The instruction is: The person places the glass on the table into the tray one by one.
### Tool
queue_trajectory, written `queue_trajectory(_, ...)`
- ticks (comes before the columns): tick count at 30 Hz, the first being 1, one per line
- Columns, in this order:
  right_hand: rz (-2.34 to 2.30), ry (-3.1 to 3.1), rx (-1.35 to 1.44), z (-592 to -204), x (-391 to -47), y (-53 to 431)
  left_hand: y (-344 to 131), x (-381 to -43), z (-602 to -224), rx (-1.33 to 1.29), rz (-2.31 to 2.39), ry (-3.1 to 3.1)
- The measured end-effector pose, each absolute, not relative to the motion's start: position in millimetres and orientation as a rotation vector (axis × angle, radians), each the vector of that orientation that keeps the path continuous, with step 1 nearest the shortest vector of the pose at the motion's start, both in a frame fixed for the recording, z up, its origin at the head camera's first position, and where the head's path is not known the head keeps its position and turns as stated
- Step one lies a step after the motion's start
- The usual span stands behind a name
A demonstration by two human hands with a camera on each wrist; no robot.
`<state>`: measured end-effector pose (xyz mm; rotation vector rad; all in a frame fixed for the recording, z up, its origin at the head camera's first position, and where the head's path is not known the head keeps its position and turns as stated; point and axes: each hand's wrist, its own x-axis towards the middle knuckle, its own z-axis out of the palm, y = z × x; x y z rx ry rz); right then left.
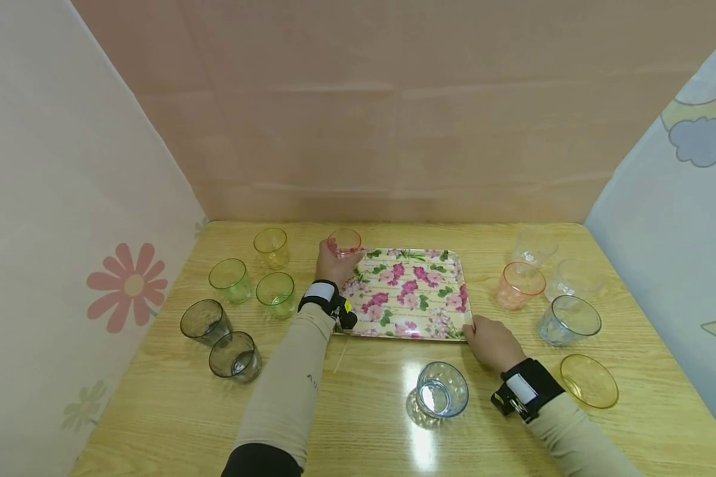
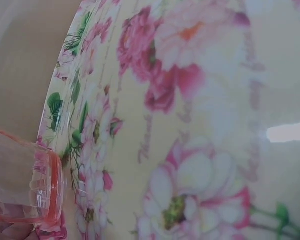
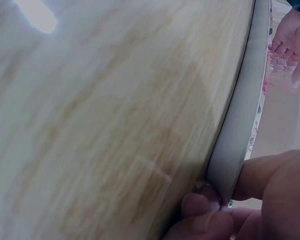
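Observation:
My left hand [image 1: 336, 266] holds a pink clear glass [image 1: 345, 241] at the far left corner of a flower-patterned tray [image 1: 408, 301]. In the left wrist view the pink glass [image 2: 22, 180] lies sideways to the camera, its base over the tray's printed edge, with fingertips behind its wall. My right hand [image 1: 494, 343] grips the tray at its near right corner. The right wrist view shows the thumb on one side of the tray's pale rim [image 3: 235, 115] and curled fingers [image 3: 205, 225] under it. No glass stands on the tray.
Left of the tray stand yellow [image 1: 271, 249], green [image 1: 230, 281] and grey [image 1: 234, 358] glasses. A bluish glass [image 1: 443, 389] stands in front. At right are a pink glass [image 1: 519, 286], a blue-grey glass [image 1: 567, 321], a yellow glass [image 1: 589, 381] and colourless ones [image 1: 534, 248].

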<state>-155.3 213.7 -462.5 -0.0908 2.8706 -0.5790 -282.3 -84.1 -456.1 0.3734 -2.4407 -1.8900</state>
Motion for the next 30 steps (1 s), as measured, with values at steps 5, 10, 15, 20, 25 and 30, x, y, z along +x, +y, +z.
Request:
queue_trajectory(5,-0.590,2.866,-0.083,-462.0,-155.8,213.3,-85.2,-280.9,-454.8,0.359,-1.868,-2.454)
queue_trajectory(10,-0.587,2.868,-0.080,-462.8,-156.6,213.5,-86.2,-278.7,-453.5,0.345,-1.883,-2.452)
queue_trajectory(15,-0.584,2.863,-0.080,-465.6,-157.6,214.9,-88.3,-279.5,-457.9,0.338,-1.943,-2.433)
queue_trajectory(20,-0.593,2.854,-0.079,-465.7,-157.6,215.0,-89.7,-281.4,-460.5,0.315,-1.892,-2.427)
queue_trajectory(25,-0.590,2.849,-0.099,-465.1,-157.6,214.6,-87.1,-281.2,-453.2,0.298,-1.877,-2.306)
queue_trajectory(30,-0.593,2.837,-0.086,-464.2,-157.6,214.9,-84.8,-276.3,-437.7,0.192,-1.915,-2.069)
